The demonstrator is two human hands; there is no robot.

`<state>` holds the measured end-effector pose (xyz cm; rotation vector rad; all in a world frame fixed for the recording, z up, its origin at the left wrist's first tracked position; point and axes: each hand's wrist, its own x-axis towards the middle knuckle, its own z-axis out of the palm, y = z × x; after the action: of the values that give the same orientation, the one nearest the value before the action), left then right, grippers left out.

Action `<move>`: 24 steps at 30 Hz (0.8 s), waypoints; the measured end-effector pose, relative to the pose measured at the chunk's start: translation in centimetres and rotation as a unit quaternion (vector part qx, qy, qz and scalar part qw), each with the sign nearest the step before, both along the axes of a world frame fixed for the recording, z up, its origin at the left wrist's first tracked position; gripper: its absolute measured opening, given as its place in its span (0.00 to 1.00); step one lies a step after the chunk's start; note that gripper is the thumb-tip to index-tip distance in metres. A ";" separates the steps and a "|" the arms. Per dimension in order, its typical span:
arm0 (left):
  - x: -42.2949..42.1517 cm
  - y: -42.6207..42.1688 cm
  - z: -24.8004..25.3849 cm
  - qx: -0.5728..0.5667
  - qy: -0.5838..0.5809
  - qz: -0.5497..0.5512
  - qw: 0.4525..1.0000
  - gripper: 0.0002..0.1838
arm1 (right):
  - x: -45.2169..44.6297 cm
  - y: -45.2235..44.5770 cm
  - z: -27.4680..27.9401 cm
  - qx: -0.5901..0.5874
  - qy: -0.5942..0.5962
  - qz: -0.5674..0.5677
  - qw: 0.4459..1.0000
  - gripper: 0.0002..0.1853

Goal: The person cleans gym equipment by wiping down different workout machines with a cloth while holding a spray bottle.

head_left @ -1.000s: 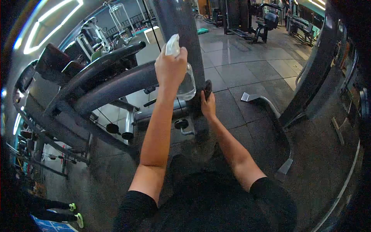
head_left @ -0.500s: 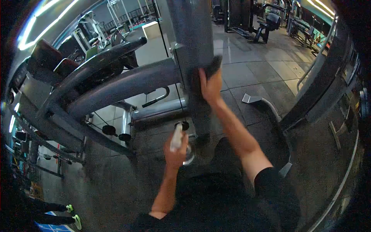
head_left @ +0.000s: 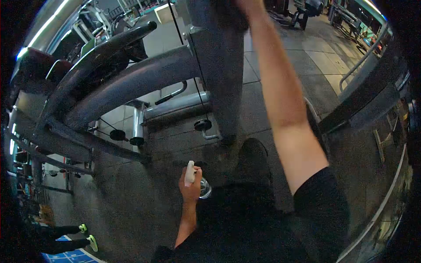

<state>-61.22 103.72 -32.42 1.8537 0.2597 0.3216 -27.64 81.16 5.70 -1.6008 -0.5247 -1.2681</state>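
Low in front of my body, my left hand (head_left: pixel 190 186) is wrapped round the neck of a clear spray bottle (head_left: pixel 205 188) with a white trigger head. My right arm stretches up along a thick dark metal post (head_left: pixel 219 83). Only part of my right hand (head_left: pixel 249 5) shows at the top edge, against the post's upper part; its fingers are cut off or too dark to make out. A black cable runs down beside the post to a small black pulley (head_left: pixel 202 125).
Curved dark machine tubes (head_left: pixel 131 83) spread to the left. Another dark frame (head_left: pixel 364 105) stands at the right. A person's legs in bright shoes (head_left: pixel 92 243) show at the lower left. More gym machines stand behind.
My left hand has come down from beside the post with the spray bottle. My right hand has slid up the post to the top edge, and the view has shifted.
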 end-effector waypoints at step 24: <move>-6.0 -1.1 -0.1 -0.076 0.017 0.066 0.995 0.11 | -2.2 3.1 -6.6 0.036 -0.071 -0.095 0.992 0.54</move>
<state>-67.23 102.64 -32.49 1.6958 0.4204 0.3512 -29.80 84.30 -0.93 -1.5356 -0.4176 -1.5350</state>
